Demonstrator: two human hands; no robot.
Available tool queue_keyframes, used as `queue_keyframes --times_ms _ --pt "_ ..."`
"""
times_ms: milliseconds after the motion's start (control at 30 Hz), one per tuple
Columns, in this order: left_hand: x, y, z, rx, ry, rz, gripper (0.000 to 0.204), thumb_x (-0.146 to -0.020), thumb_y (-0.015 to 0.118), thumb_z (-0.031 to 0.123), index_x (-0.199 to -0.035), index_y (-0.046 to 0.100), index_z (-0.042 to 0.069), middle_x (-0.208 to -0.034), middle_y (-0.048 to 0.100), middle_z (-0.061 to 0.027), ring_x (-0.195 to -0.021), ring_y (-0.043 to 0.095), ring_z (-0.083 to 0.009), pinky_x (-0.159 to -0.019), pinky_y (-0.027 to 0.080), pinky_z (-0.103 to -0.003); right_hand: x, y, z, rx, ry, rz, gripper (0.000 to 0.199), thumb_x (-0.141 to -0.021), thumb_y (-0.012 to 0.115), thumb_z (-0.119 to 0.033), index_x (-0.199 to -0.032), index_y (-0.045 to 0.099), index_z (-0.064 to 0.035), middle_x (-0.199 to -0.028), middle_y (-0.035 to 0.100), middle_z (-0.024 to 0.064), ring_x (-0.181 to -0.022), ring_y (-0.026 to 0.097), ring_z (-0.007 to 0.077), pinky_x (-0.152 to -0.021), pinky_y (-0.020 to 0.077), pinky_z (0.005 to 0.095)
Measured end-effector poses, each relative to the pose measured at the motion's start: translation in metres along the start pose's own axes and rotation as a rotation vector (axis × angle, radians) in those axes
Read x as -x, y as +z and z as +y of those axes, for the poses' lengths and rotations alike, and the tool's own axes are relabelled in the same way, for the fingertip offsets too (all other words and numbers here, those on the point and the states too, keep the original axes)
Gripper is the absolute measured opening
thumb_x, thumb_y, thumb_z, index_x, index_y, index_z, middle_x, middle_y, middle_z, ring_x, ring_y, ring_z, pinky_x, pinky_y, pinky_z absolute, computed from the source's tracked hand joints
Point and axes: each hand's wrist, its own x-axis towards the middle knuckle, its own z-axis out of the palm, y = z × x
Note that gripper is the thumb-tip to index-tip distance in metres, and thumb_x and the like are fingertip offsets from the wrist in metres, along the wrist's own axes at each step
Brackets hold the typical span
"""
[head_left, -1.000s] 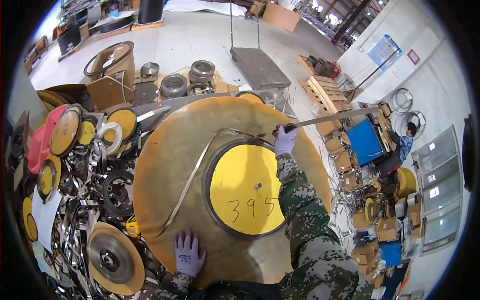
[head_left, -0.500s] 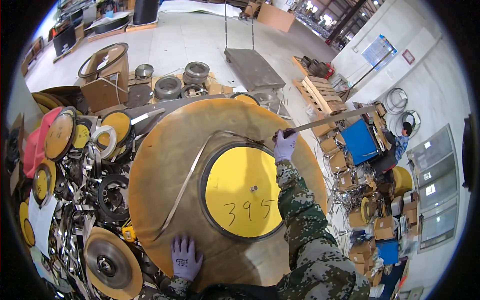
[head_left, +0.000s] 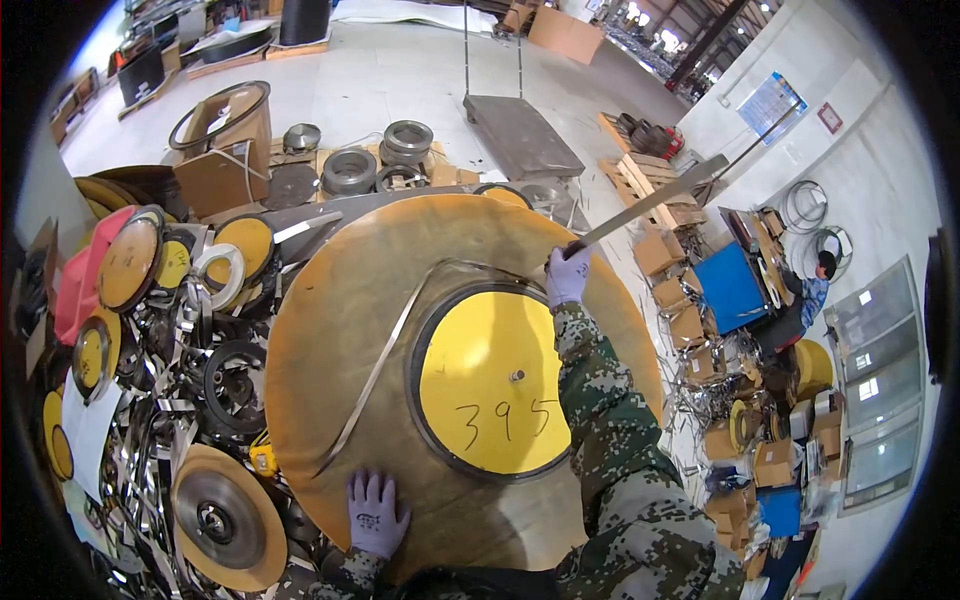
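Observation:
My right hand [head_left: 568,275], in a pale purple glove, is closed round a thin metal strip [head_left: 655,203] above the far part of a big orange-brown disc [head_left: 350,300]. One flat end of the strip sticks out to the far right. On the hand's other side a narrow metal band [head_left: 385,350] curves over the disc and slants toward the near left; whether it is the same strip is hidden at the grip. A yellow round centre [head_left: 490,370] with a dark rim and handwriting sits in the disc. My left hand [head_left: 375,515], gloved too, lies open on the disc's near left edge, fingers apart.
Tangled metal strips [head_left: 165,420], a smaller disc [head_left: 215,515] and a yellow tape measure [head_left: 262,458] lie at the left. Metal coils [head_left: 350,172] and a flat cart [head_left: 525,135] stand beyond. Boxes [head_left: 775,460] line the right, where another person [head_left: 812,300] is.
The strip's free end has swung up and away, pointing more steeply to the far right. My right hand keeps its grip, and my left hand stays on the disc. The view has shifted slightly.

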Motion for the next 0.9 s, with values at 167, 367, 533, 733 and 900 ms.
queue_keyframes --times_ms 167,367,533,733,900 --pt "0.008 0.006 -0.005 0.100 0.042 0.087 0.050 -0.076 0.067 0.028 -0.117 0.054 0.003 -0.128 0.046 -0.0206 -0.124 0.036 -0.0435 -0.108 0.026 -0.057 0.040 0.038 -0.067 -0.097 -0.026 -0.181 0.028 -0.081 0.061 -0.004 -0.103 0.045 -0.0016 -0.082 0.054 0.0100 -0.064 0.054 0.0175 -0.059 0.0469 0.0320" --pt "0.049 -0.002 0.002 0.178 0.063 0.142 0.049 -0.072 0.068 0.021 -0.116 0.054 0.003 -0.130 0.046 -0.0212 -0.121 0.040 -0.0434 -0.106 0.029 -0.056 0.120 0.039 -0.148 -0.336 -0.013 -0.521 0.028 -0.081 0.059 -0.008 -0.104 0.048 0.0024 -0.088 0.054 0.0161 -0.083 0.056 0.0288 -0.077 0.0459 0.0365" --pt "0.099 -0.030 -0.006 0.175 0.010 0.223 0.048 -0.072 0.069 0.021 -0.113 0.054 0.004 -0.129 0.047 -0.0200 -0.120 0.042 -0.0430 -0.104 0.031 -0.056 0.202 -0.038 -0.236 -0.169 -0.153 -0.833 0.031 -0.084 0.059 -0.008 -0.110 0.048 0.0045 -0.095 0.062 0.0197 -0.086 0.062 0.0308 -0.078 0.0494 0.0380" --pt "0.127 -0.033 -0.018 0.127 -0.029 0.333 0.047 -0.073 0.068 0.022 -0.114 0.053 0.004 -0.128 0.047 -0.0202 -0.121 0.042 -0.0428 -0.104 0.031 -0.055 0.293 -0.173 -0.215 -0.126 -0.174 -1.081 0.025 -0.087 0.056 -0.005 -0.110 0.047 0.0029 -0.091 0.061 0.0164 -0.085 0.062 0.0254 -0.078 0.0504 0.0361" --pt "0.132 -0.033 -0.018 0.110 -0.083 0.254 0.050 -0.077 0.067 0.026 -0.118 0.052 0.002 -0.133 0.044 -0.0208 -0.124 0.039 -0.0415 -0.105 0.030 -0.053 0.351 -0.305 -0.203 -0.304 0.238 -1.131 0.022 -0.090 0.053 0.000 -0.110 0.046 0.0014 -0.095 0.065 0.0133 -0.088 0.065 0.0182 -0.080 0.0532 0.0312"
